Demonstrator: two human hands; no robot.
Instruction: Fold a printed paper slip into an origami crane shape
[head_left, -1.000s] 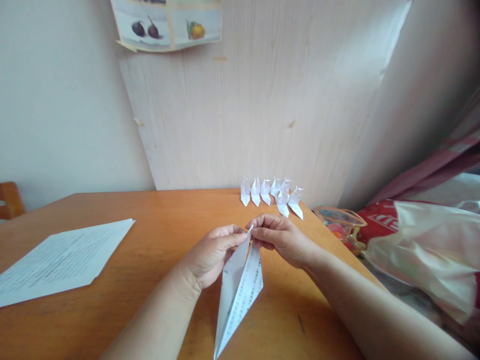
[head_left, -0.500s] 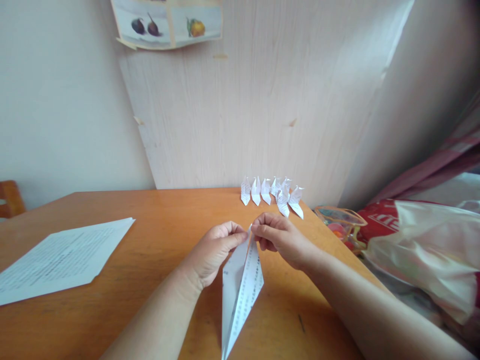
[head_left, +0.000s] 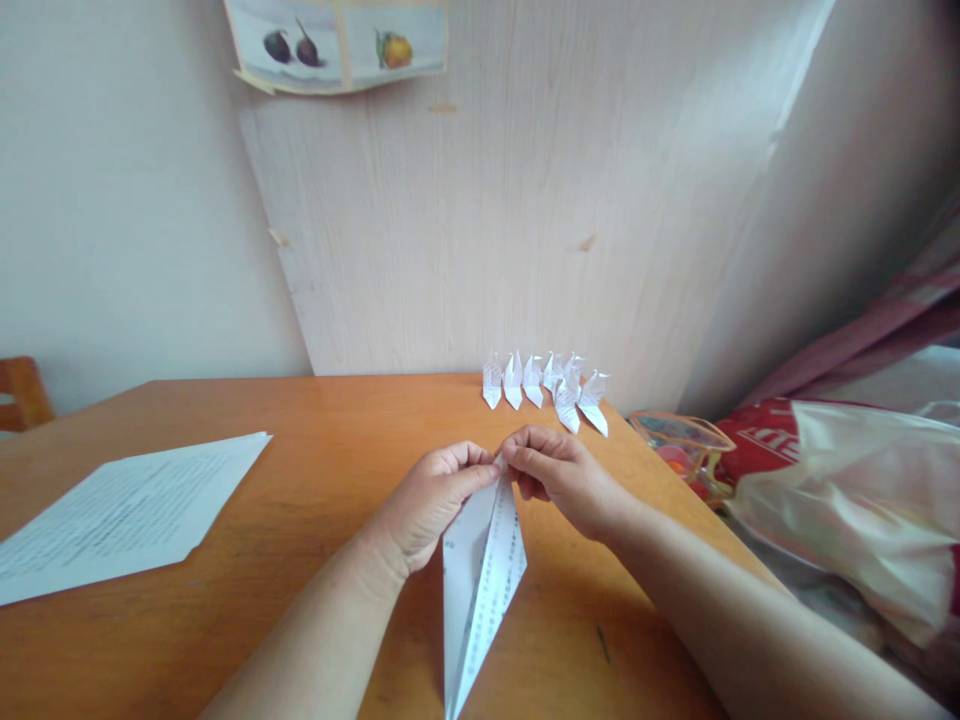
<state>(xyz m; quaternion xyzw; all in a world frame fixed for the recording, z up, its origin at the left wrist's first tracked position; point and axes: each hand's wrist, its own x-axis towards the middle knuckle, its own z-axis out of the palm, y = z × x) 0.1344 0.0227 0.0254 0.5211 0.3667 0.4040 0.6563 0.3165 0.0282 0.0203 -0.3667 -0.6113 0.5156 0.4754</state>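
Note:
A sheet of printed paper [head_left: 480, 590], folded into a long kite shape, points toward me with its narrow tip at the bottom of the view. My left hand [head_left: 442, 495] pinches its far end from the left, thumb on top. From the other side my right hand [head_left: 551, 468] pinches the same far tip, the fingers curled under. The two sets of fingertips nearly meet there and cover the very tip. A folded edge runs lengthwise down the paper's middle, with printed characters on the right flap.
Several small folded paper figures [head_left: 533, 382] stand at the back edge of the wooden table [head_left: 337, 430]. A stack of printed sheets [head_left: 135, 510] lies at the left. Beyond the right edge are an orange-rimmed mesh holder [head_left: 682, 440] and plastic bags [head_left: 847, 500].
The gap along the folded edge near the far tip has narrowed, and the paper lies flatter there. Both hands keep nearly the same place.

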